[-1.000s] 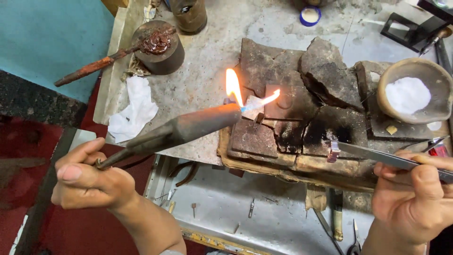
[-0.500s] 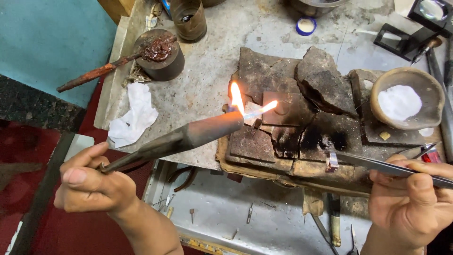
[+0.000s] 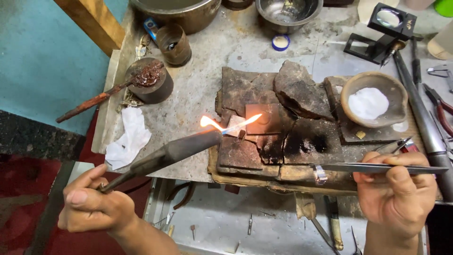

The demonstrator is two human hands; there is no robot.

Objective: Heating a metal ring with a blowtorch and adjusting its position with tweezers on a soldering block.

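My left hand [image 3: 96, 204] grips the thin end of a dark blowtorch [image 3: 165, 155]. Its flame [image 3: 226, 123] plays across a small square plate [image 3: 264, 119] on the charred soldering blocks [image 3: 288, 141]. My right hand [image 3: 401, 193] pinches long steel tweezers [image 3: 373, 168], and their tip holds a small silvery metal ring [image 3: 320, 174] at the front edge of the blocks. A few centimetres separate the ring from the flame.
A clay bowl of white powder [image 3: 373, 100] sits right of the blocks. A round block with a rust-red stick [image 3: 146, 82], a crumpled white cloth [image 3: 127, 137], metal bowls [image 3: 288, 12], a loupe stand [image 3: 382, 28] and pliers [image 3: 439, 106] crowd the grey bench [image 3: 198, 108]. An open drawer [image 3: 226, 222] lies below.
The flame has lowered and now stretches flatter to the right. The tweezers with the ring stay at the front edge of the blocks. The view has shifted down and nearer.
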